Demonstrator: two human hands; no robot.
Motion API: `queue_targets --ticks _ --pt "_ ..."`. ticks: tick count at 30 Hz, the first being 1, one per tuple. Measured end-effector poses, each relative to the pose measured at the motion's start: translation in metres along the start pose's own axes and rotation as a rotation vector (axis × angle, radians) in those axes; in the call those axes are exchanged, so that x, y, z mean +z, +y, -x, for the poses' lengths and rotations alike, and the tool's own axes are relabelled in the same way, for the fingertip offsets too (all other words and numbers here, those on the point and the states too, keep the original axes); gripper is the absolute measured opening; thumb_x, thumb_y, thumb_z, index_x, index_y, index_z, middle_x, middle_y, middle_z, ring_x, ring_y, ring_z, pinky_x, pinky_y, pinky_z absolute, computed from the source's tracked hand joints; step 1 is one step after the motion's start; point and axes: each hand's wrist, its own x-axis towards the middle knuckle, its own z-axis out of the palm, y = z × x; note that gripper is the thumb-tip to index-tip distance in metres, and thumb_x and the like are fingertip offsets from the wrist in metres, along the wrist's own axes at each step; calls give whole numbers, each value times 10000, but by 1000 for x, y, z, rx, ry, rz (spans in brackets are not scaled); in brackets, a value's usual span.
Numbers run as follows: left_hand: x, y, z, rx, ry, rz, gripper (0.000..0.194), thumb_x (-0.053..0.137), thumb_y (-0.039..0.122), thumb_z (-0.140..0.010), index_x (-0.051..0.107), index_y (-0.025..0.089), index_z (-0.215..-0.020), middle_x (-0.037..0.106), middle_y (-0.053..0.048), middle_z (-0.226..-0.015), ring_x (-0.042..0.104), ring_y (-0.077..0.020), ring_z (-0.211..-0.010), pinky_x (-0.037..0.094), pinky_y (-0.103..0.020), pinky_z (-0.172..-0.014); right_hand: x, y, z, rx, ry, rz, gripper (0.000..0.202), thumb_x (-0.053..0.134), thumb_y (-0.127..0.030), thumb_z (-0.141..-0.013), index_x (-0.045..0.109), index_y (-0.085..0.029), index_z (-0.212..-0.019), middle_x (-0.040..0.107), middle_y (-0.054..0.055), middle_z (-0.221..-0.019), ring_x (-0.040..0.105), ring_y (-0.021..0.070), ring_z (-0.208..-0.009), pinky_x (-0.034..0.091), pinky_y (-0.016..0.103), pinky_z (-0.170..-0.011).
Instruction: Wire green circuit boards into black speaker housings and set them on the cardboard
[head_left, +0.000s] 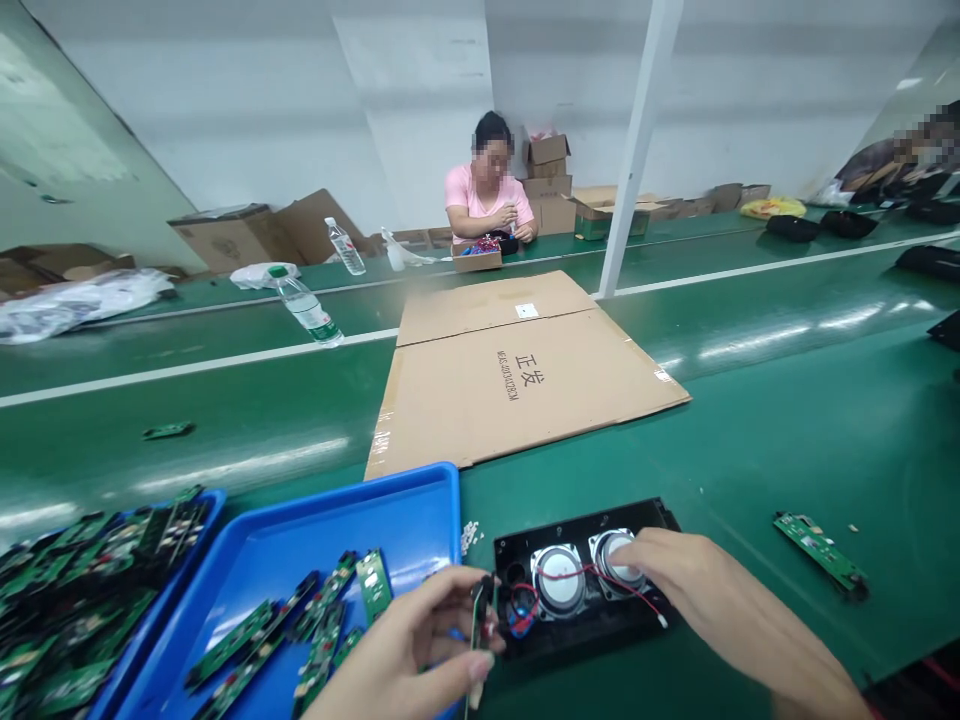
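My left hand (420, 645) grips a narrow green circuit board (478, 635) on edge between thumb and fingers, at the left end of a black speaker housing (517, 548). Two round speakers, a left one (561, 582) and a right one (616, 553), sit inside the housing. Red and black wires (592, 570) run across them, and a white plug (661, 621) hangs at a wire's end. Over the right speaker, my right hand (694, 575) is bent down with its fingers together, touching the speaker; anything between the fingertips is hidden.
A blue tray (420, 500) with several circuit boards lies left, beside a fuller tray (214, 510). Flattened cardboard (465, 400) lies ahead. A loose board (821, 555) is at right. Small white pieces (469, 537) lie near the housing. A bottle (307, 308) and a seated co-worker (487, 195) are beyond.
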Motion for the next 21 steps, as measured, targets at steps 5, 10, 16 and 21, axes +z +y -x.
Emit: queue_targets --ticks 5,10,16,21 --pt "39 -20 -8 -195 -235 245 437 872 398 -623 588 216 -900 780 -77 -837 744 -235 -809 505 -268 -662 14 6 -2 22 -67 227 299 505 28 -811 626 -239 -869 625 -40 -767 572 102 -584 350 209 -487" --pt "78 -49 -26 46 34 176 566 785 570 -681 535 222 -1050 766 -102 -1003 712 -242 -971 541 -317 -818 19 8 -8 -4 -117 425 339 514 101 -620 605 -212 -715 597 -26 -696 514 107 -477 198 249 -426" --pt "77 -63 -34 265 179 -188 482 582 567 -834 516 215 -1157 724 -116 -1129 702 -255 -1015 563 -370 -898 20 22 1 -183 -2 180 331 533 46 -738 664 -255 -699 586 -61 -597 536 85 -491 303 197 -452" --pt "53 -51 -52 277 147 -271 413 531 457 -908 420 219 -1226 652 -157 -1278 625 -259 -1176 499 -432 -996 36 6 -13 -25 -63 35 238 592 -14 -818 651 -232 -741 671 -48 -805 641 105 -658 464 176 -576"
